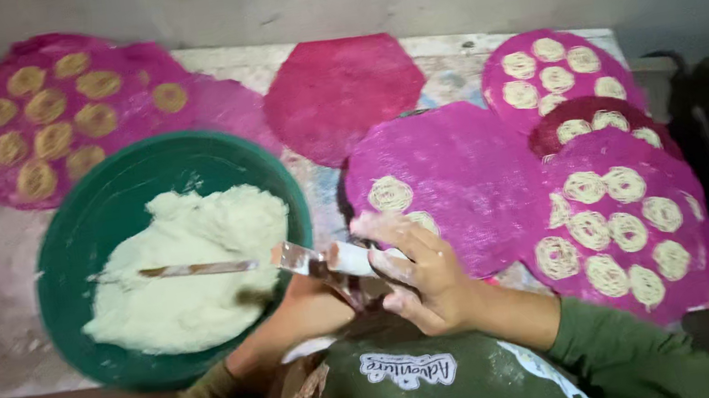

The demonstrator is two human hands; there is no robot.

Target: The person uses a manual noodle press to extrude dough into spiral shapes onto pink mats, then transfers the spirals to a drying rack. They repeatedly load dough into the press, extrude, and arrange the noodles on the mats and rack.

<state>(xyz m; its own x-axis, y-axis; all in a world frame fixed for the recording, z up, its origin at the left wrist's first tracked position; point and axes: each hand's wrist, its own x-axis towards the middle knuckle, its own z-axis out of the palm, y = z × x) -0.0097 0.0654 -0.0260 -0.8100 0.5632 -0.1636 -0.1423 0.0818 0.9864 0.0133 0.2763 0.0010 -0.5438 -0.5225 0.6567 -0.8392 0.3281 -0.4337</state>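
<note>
The flour-dusted right hand (420, 268) pinches a flat metal spatula (289, 259) by its handle. Its blade lies on soft, lumpy white dough (190, 277) in the round green plastic basin (73, 238). The left hand (314, 302), just beside the basin, is mostly hidden; its grip cannot be told.

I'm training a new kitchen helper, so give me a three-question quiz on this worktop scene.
1. True or false: the green bowl holds pale dough.
2. Which colour are the round mats that carry the noodle coils? A blue, B pink, C white.
3. Fill in: the right hand grips a metal ____.

Key: 1 true; 2 B; 3 press, judging by its shape. The left hand sits under it, mostly hidden.
</note>
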